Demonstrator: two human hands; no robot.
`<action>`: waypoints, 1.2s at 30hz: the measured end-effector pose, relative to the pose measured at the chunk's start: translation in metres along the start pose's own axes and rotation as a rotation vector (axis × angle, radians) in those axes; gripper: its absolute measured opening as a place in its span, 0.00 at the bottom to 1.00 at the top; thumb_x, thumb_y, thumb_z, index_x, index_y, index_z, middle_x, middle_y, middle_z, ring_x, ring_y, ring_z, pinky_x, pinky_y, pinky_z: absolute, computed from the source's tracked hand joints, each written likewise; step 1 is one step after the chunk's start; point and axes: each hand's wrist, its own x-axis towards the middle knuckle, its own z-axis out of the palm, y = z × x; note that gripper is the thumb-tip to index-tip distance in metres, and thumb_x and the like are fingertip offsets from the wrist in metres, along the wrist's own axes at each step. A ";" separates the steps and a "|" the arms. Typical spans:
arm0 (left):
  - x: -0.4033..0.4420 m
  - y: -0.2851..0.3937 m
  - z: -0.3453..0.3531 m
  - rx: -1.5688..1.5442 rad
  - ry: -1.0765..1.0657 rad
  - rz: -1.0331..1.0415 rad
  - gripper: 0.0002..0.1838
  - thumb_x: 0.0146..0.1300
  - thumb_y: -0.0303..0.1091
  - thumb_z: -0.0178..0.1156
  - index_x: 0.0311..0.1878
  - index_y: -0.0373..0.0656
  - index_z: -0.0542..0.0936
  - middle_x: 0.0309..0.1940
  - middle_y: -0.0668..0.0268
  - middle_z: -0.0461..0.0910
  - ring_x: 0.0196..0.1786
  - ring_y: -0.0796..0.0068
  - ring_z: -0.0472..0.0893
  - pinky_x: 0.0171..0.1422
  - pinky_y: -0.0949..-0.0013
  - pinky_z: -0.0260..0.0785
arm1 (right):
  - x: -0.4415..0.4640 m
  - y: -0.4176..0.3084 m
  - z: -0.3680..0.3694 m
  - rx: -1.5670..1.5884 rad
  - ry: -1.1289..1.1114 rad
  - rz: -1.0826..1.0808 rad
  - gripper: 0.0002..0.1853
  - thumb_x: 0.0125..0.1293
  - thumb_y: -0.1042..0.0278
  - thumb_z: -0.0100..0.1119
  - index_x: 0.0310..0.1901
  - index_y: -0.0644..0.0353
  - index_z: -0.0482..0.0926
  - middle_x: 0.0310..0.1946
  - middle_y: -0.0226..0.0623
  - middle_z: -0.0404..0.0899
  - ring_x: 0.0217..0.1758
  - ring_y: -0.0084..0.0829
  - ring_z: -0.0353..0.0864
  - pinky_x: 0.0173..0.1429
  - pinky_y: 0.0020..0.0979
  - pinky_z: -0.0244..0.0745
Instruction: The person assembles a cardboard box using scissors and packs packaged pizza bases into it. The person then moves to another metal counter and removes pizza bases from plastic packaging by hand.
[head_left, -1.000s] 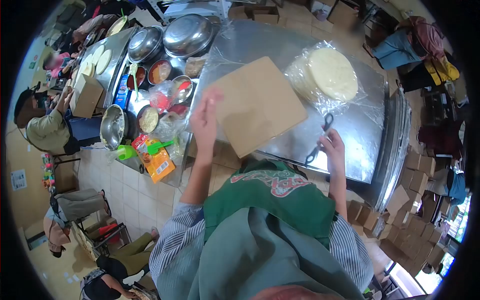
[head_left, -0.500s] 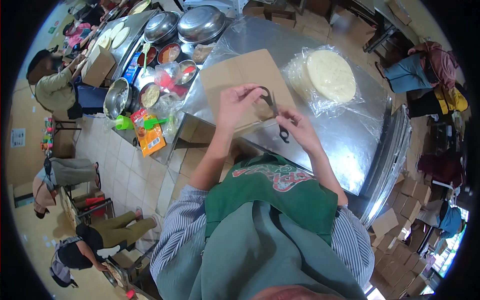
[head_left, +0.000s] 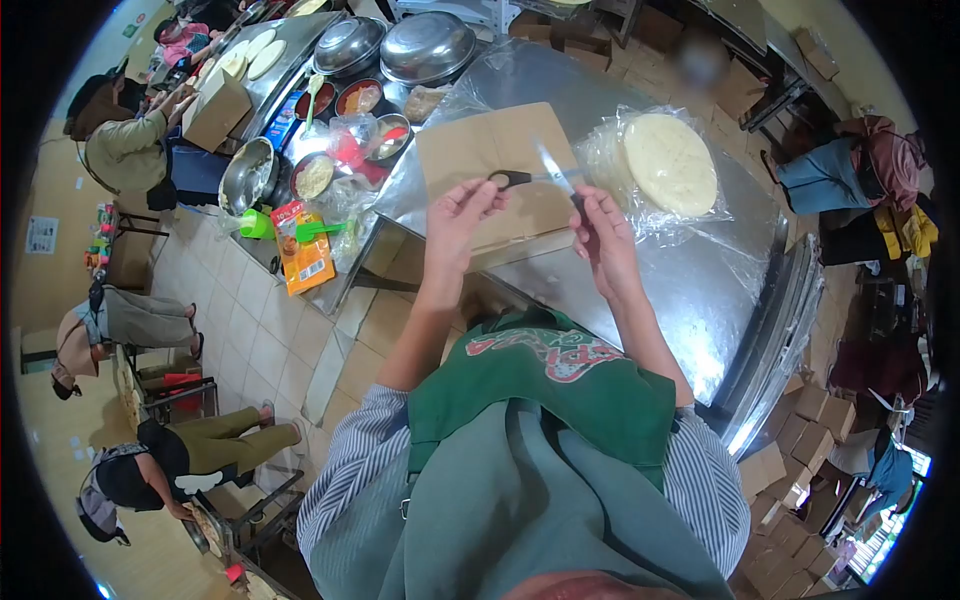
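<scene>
Above a flat piece of cardboard (head_left: 470, 150), a pair of black-handled scissors (head_left: 514, 179) is spread wide between my hands. My left hand (head_left: 462, 213) pinches one handle loop between thumb and fingers. The other handle is gripped by my right hand (head_left: 606, 235), with a shiny blade pointing up and away from it. Whether the two halves are still joined, I cannot tell. Just right of the cardboard lies a stack of round pale flatbreads (head_left: 670, 165) in clear plastic wrap.
A metal table (head_left: 660, 290) carries the cardboard. Bowls of ingredients (head_left: 313, 177), an orange packet (head_left: 302, 255) and domed metal lids (head_left: 428, 48) crowd the left side. Other people stand around, including one in an olive top (head_left: 125, 155). Cardboard boxes (head_left: 800, 450) are piled lower right.
The scissors have been turned and spread wider. My right hand has risen with its handle, so that blade now points up and away; the left-hand loop has shifted left.
</scene>
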 end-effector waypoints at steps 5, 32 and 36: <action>-0.012 -0.009 0.007 0.230 -0.308 -0.068 0.21 0.60 0.31 0.64 0.54 0.33 0.75 0.40 0.63 0.81 0.43 0.78 0.79 0.52 0.74 0.70 | 0.002 0.004 0.017 0.122 0.010 0.029 0.12 0.70 0.60 0.49 0.50 0.55 0.72 0.31 0.25 0.72 0.27 0.13 0.63 0.28 0.16 0.58; 0.009 0.002 0.030 0.342 -0.263 0.466 0.17 0.72 0.36 0.46 0.54 0.33 0.75 0.59 0.58 0.73 0.69 0.67 0.61 0.69 0.66 0.53 | 0.016 0.022 0.055 -0.195 -0.008 -0.049 0.10 0.71 0.62 0.48 0.46 0.59 0.72 0.36 0.26 0.74 0.41 0.18 0.72 0.49 0.25 0.68; 0.006 -0.006 0.029 0.249 -0.246 0.335 0.21 0.69 0.36 0.51 0.62 0.36 0.68 0.65 0.51 0.64 0.73 0.59 0.54 0.73 0.62 0.44 | 0.028 0.005 0.047 -0.332 -0.055 -0.131 0.09 0.72 0.62 0.47 0.43 0.57 0.72 0.28 0.23 0.71 0.32 0.15 0.71 0.38 0.20 0.66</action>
